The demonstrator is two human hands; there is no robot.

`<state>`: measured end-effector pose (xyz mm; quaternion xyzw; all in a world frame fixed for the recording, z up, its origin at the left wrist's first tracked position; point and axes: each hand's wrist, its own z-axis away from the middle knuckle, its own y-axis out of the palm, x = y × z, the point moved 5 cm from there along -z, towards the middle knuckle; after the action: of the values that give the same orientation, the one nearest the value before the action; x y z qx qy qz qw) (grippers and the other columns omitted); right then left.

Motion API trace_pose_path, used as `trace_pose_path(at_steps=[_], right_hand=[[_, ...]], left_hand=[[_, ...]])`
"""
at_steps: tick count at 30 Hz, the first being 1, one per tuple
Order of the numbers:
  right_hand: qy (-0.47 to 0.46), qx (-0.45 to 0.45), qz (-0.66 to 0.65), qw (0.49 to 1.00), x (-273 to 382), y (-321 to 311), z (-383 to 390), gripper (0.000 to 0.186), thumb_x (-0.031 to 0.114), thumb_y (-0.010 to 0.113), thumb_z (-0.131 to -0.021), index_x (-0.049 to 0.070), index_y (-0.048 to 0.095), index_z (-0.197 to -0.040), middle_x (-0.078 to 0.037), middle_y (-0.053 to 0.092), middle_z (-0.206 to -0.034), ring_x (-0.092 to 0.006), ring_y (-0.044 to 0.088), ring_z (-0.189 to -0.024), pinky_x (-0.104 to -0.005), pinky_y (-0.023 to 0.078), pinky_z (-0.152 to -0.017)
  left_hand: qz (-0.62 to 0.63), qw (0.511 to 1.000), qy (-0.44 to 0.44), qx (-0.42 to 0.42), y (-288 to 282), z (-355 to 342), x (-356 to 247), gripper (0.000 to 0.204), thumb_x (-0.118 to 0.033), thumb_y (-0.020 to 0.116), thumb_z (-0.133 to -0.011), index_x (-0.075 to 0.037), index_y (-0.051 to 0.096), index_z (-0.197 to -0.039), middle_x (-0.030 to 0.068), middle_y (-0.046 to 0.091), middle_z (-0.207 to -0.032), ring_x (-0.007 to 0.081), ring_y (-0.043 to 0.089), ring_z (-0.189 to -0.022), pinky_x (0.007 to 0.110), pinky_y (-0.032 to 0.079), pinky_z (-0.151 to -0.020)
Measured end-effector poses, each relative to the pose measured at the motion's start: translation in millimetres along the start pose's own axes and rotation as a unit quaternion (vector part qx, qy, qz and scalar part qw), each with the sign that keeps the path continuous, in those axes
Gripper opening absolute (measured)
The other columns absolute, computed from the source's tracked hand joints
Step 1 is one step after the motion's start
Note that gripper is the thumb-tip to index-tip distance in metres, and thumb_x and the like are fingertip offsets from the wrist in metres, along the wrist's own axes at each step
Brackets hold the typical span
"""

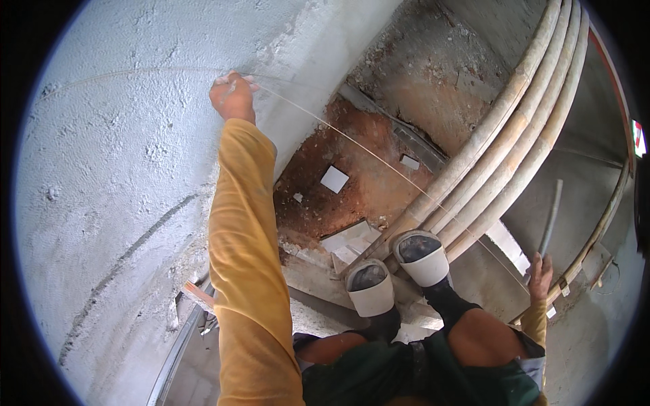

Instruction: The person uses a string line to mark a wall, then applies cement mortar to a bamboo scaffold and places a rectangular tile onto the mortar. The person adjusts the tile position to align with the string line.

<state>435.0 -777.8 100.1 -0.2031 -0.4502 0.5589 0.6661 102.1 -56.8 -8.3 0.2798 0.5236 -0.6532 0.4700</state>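
Observation:
My left hand (233,98), at the end of a mustard-yellow sleeve, is up against the rough grey plastered wall (128,135), with its fingers pinched on a thin string (338,130). From there the string slants down to the right, across the bamboo poles, toward my right hand (539,279). A fainter curved line also runs left along the wall from my left hand. Held low at the right side, my right hand is closed around a slim grey rod (553,213) that points upward. Whether the string's far end is in that hand cannot be made out.
I stand in white slides (371,292) on a bundle of bamboo poles (474,169). Below lies a reddish dirt floor (379,145) with white tile pieces (334,179). A metal bar (172,358) stands at lower left, beside a wood piece (198,296).

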Motion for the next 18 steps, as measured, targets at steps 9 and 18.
trace_pose_path(at_steps=[9, 18], right_hand=[[-0.101, 0.007, -0.153, 0.983, 178, -4, 4, 0.035, 0.031, 0.064, -0.092, 0.001, 0.054, -0.106, -0.009, 0.064, -0.088, -0.0162, 0.060, -0.085, -0.0296, 0.048, -0.077], [-0.186, 0.004, -0.201, 0.962, 243, 3, 19, 0.037, 0.027, 0.064, -0.091, -0.003, 0.055, -0.112, -0.007, 0.059, -0.089, -0.0188, 0.059, -0.093, -0.0326, 0.046, -0.085]], left_hand=[[0.057, 0.989, -0.139, 0.011, 1, -3, 1, 0.029, -0.014, 0.050, -0.096, 0.004, 0.047, -0.118, 0.0135, 0.071, -0.097, 0.0191, 0.069, -0.074, 0.028, 0.044, -0.061], [0.105, 0.990, -0.089, -0.018, 2, 1, -1, 0.018, -0.005, 0.050, -0.095, 0.009, 0.053, -0.105, 0.0193, 0.068, -0.085, 0.0211, 0.065, -0.063, 0.030, 0.053, -0.057]])
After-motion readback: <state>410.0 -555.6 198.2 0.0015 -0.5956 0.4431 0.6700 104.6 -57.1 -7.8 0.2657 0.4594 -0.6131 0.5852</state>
